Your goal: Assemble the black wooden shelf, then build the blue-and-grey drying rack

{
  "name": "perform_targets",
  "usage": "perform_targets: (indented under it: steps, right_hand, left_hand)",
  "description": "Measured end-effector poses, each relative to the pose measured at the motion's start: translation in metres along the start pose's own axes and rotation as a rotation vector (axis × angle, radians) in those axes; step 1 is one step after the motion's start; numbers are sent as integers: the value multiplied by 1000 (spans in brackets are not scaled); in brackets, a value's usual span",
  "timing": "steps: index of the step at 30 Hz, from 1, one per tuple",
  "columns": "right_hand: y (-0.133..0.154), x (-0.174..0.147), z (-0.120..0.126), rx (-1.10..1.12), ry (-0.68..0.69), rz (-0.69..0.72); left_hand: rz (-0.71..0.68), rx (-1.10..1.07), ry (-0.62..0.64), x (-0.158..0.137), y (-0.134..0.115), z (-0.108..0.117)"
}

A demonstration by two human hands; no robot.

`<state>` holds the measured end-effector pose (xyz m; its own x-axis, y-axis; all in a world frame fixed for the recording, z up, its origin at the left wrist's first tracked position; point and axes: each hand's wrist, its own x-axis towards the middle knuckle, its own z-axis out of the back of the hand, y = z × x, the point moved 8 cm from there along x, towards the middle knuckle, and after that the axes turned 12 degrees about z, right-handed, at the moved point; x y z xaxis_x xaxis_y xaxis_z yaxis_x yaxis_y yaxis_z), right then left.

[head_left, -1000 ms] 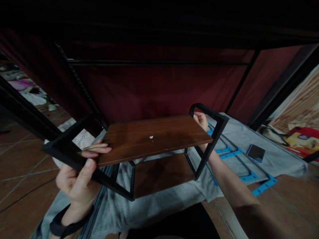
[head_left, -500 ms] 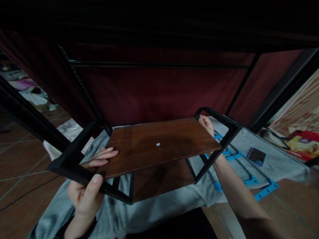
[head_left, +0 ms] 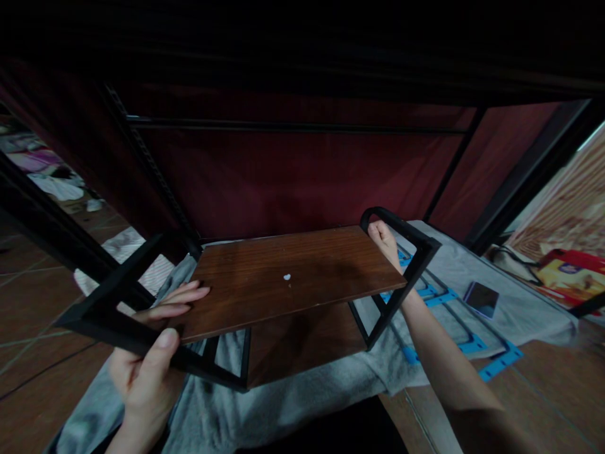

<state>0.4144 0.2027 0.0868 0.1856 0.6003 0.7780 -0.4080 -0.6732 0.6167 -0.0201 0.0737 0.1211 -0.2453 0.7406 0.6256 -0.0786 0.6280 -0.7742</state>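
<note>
Two-tier shelf with black side frames lies over a grey cloth, directly in front of the person. The left hand grasps the left frame bar, fingers lying onto the upper board. The right hand curls beside the far right corner; its exact hold is unclear. Even pressure at both ends should keep the board from tilting.

No text readable anywhere. Red-and-yellow package, far right: small purplish-blue emblem on the yellow panel; any lettering too small and blurred to make out. Two-tier shelf, upper board: small white mark, roughly heart-shaped, no characters discernible. Phone, on the grey cloth: screen dark, nothing legible.
</note>
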Motion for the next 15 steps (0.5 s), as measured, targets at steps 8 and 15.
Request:
perform_targets:
  steps: [8,15]
  right_hand:
    - [0,4,-1,32,-26,-21]
    - [0,8,-2,56,-19,-39]
  left_hand:
    - [15,-8,12,1,3,-1]
    - [-11,-13,23,0,3,-3]
